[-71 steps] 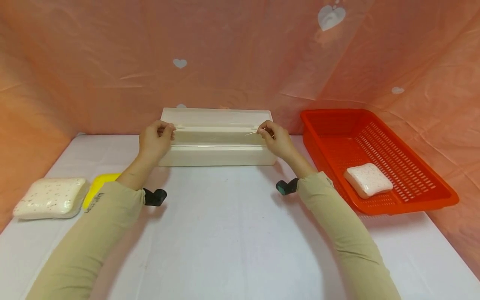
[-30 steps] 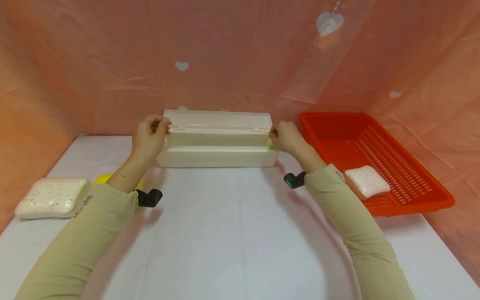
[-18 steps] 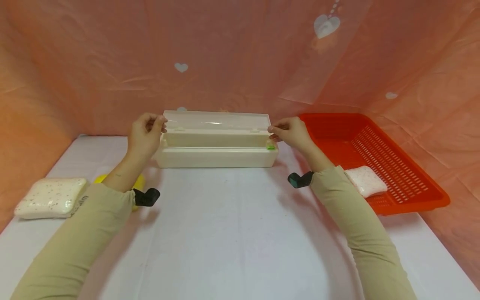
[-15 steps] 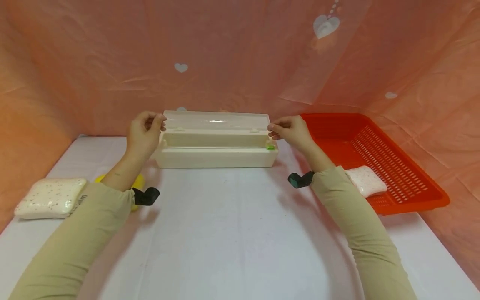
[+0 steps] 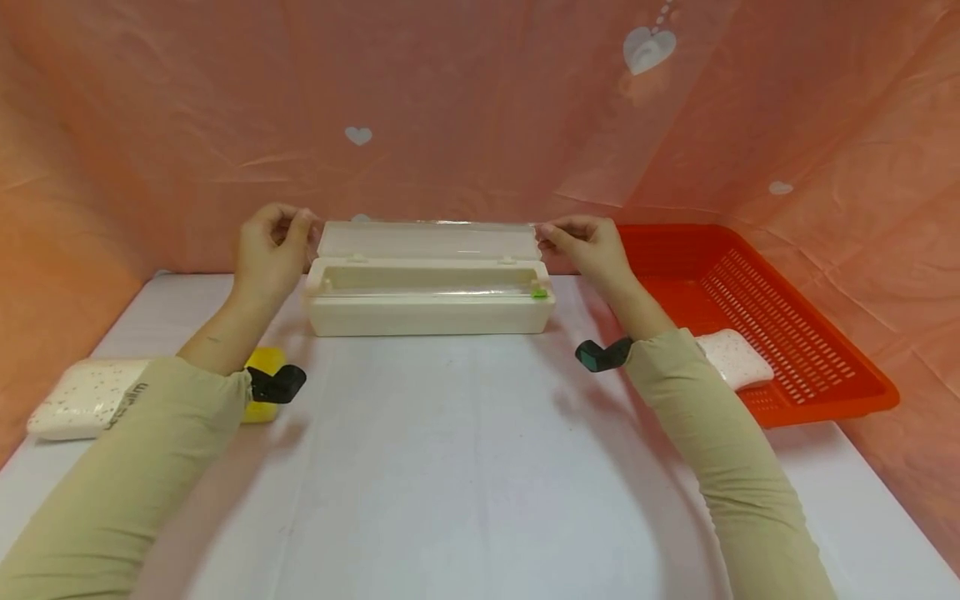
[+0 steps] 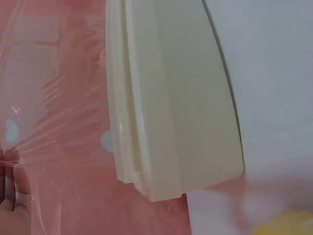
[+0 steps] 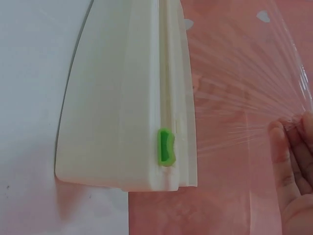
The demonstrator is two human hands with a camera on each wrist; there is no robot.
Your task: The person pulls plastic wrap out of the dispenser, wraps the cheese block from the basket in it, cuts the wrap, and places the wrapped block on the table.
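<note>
A: Where's the dispenser?

B: Cream cling-film dispenser (image 5: 431, 318), a little above centre frame, on the white-covered bench (image 5: 420, 475). Lid (image 5: 427, 242) up at the back.

A: Hands?

B: Both pinching film. Left hand (image 5: 270, 250) grips one side of the clear film (image 7: 239, 93), just off the box's left end; right hand (image 5: 592, 250) grips the other, off the right end. (Right wrist view: creases fan out from the fingertips toward the box.)

A: Step in hand?

B: Pulling out a sheet, by my reading. Film looks uncut, running from box to hands. Green slide cutter (image 7: 166, 147) sits at the right end of the slot, neither hand on it.

A: Next move calls for?

B: Even, level tension, I'd judge; a slack corner could fold and stick to itself. Cutting would need one hand freed for the slider.
</note>
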